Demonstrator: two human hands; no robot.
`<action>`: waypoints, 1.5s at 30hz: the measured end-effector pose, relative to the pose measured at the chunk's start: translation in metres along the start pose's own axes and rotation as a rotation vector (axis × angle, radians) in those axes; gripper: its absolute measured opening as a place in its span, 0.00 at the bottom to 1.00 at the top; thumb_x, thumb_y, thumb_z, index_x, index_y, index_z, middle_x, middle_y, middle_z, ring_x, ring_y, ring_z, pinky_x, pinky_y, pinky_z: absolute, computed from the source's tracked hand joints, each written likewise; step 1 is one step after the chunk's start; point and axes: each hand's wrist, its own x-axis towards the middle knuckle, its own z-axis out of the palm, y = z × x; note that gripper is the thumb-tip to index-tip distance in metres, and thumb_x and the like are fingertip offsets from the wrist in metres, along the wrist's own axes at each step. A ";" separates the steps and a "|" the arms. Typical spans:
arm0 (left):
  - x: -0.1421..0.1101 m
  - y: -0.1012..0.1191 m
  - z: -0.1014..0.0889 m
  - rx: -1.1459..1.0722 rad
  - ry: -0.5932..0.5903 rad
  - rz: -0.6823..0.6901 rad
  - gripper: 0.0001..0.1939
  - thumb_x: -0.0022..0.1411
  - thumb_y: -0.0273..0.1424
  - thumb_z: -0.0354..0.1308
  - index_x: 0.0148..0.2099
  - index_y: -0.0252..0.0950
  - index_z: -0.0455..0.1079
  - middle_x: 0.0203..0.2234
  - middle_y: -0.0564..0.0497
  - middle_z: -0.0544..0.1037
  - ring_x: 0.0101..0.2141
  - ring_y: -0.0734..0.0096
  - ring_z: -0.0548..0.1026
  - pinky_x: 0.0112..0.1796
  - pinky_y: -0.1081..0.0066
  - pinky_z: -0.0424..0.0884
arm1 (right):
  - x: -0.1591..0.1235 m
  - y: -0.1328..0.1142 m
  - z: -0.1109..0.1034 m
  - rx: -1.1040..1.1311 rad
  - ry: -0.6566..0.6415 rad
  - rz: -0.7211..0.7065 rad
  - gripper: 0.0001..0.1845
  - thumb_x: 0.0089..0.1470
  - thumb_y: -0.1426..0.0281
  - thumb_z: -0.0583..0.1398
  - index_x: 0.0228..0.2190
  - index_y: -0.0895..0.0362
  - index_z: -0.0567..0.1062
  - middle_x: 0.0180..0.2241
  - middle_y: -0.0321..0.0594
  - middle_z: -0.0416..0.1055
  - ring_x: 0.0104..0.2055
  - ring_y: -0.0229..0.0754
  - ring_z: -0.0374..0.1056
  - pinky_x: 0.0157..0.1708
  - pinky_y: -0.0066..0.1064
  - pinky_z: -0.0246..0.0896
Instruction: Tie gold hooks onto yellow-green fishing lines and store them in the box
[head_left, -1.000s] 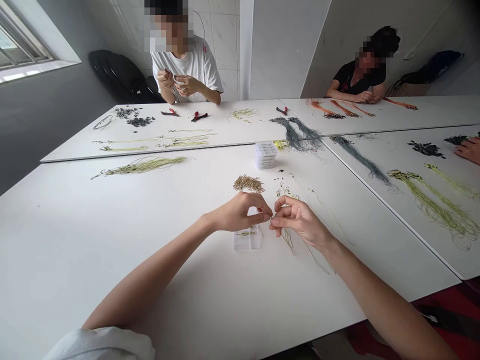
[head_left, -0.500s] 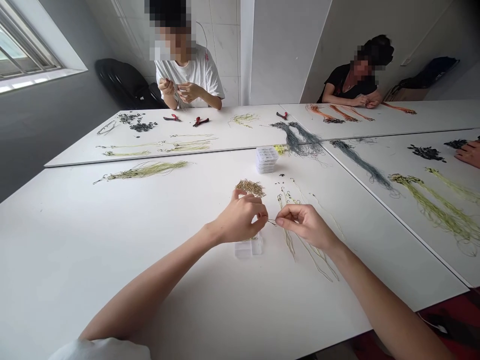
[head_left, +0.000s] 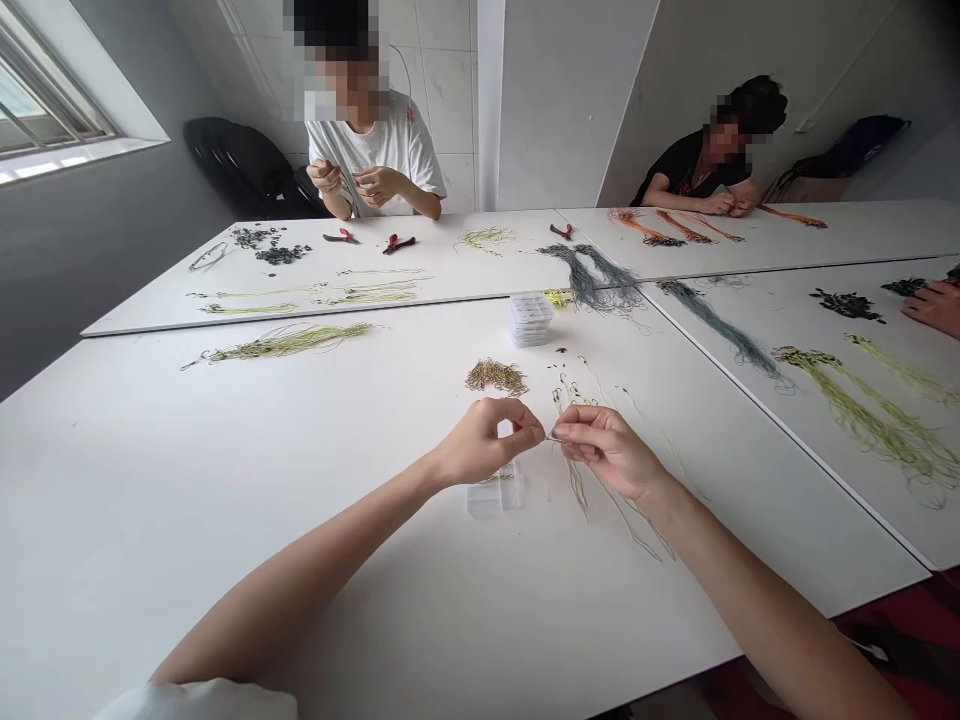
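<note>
My left hand is closed in a pinch, its fingertips meeting those of my right hand, which pinches too. A thin, small fishing hook shows between the fingertips, mostly covered by them. Under and beside my right hand lie several yellow-green fishing lines with dark hooks at their far ends. Just beyond my left hand is a heap of small gold-coloured metal pieces. A clear plastic compartment box sits beneath my left wrist, partly hidden, with a few gold pieces inside.
Stacked clear boxes stand past the gold heap. A yellow-green line bundle lies left, grey line bundles farther back. Red-handled pliers rest on the far table. Two people sit opposite; another person's hand is at right.
My left hand's raised fingers have come down from over the gold heap and curled into the pinch. Both hands' fingertips are now closer together. The view has shifted slightly.
</note>
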 end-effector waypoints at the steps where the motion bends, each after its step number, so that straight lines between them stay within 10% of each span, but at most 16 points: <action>1: 0.000 -0.001 0.001 0.023 -0.002 0.010 0.11 0.62 0.35 0.53 0.33 0.36 0.73 0.30 0.50 0.76 0.31 0.70 0.72 0.32 0.71 0.65 | -0.001 -0.001 -0.001 0.003 0.007 -0.017 0.09 0.46 0.65 0.66 0.21 0.55 0.73 0.15 0.28 0.49 0.20 0.34 0.44 0.25 0.32 0.43; 10: 0.003 -0.006 0.008 0.183 0.301 0.024 0.12 0.63 0.34 0.51 0.30 0.36 0.71 0.30 0.49 0.77 0.34 0.66 0.73 0.38 0.67 0.66 | -0.007 0.000 0.016 -0.117 0.014 -0.062 0.11 0.48 0.62 0.66 0.23 0.55 0.73 0.19 0.31 0.57 0.22 0.34 0.46 0.24 0.32 0.41; 26: 0.002 -0.004 0.005 -0.204 0.072 -0.179 0.12 0.60 0.39 0.57 0.36 0.36 0.75 0.37 0.49 0.79 0.42 0.63 0.74 0.46 0.65 0.66 | -0.005 0.009 0.014 -0.073 0.230 -0.195 0.09 0.47 0.62 0.68 0.28 0.54 0.79 0.16 0.30 0.55 0.22 0.35 0.47 0.27 0.33 0.46; 39: 0.000 -0.003 0.006 -0.165 -0.097 -0.014 0.08 0.59 0.31 0.56 0.31 0.34 0.74 0.32 0.50 0.78 0.37 0.68 0.74 0.39 0.71 0.67 | -0.006 -0.009 -0.006 -0.129 -0.073 -0.117 0.05 0.51 0.68 0.65 0.27 0.56 0.76 0.23 0.34 0.62 0.26 0.35 0.52 0.28 0.32 0.45; 45: 0.000 -0.002 0.006 -0.193 0.011 -0.110 0.09 0.60 0.32 0.55 0.30 0.34 0.72 0.29 0.52 0.75 0.33 0.71 0.71 0.36 0.71 0.66 | -0.007 -0.009 -0.004 -0.151 -0.088 -0.078 0.06 0.52 0.68 0.64 0.26 0.57 0.74 0.20 0.30 0.55 0.23 0.33 0.46 0.24 0.31 0.38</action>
